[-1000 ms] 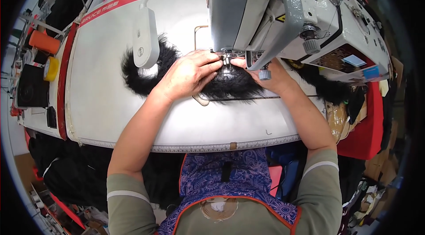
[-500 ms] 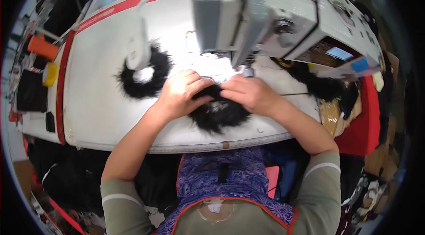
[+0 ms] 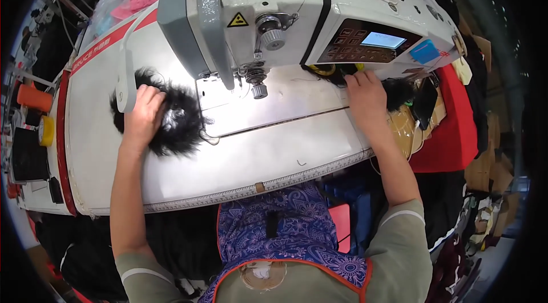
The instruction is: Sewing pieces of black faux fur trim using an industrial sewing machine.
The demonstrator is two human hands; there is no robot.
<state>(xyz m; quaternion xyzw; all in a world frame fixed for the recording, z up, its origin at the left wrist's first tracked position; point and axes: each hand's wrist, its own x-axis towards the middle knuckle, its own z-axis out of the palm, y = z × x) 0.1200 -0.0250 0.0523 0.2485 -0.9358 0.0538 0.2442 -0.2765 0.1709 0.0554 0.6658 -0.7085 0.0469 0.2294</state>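
Note:
My left hand [image 3: 145,117] is at the left of the sewing machine table, its fingers closed on a black fur piece [image 3: 178,134]. More black fur spreads around and behind this hand, below a white lamp arm [image 3: 126,89]. My right hand [image 3: 366,97] reaches under the machine's arm, fingers curled down at a black fur strip [image 3: 398,93]; its fingertips are partly hidden. Beside those fingertips lies a dark thing with a yellow ring [image 3: 321,69]. The sewing machine's needle area [image 3: 257,83] stands between my hands with no fur beneath it.
The sewing machine [image 3: 285,6] has a control panel with a lit screen [image 3: 383,40]. A measuring tape [image 3: 240,192] runs along the table's front edge. At right are brown packages [image 3: 403,129] and a red surface [image 3: 448,137]. Yellow tape [image 3: 46,130] and an orange object [image 3: 34,98] stand far left.
My hands have parted from the fur piece they held together before the needle. The left moved left with fur to the other piece; the right moved right under the machine's arm. The view shifted.

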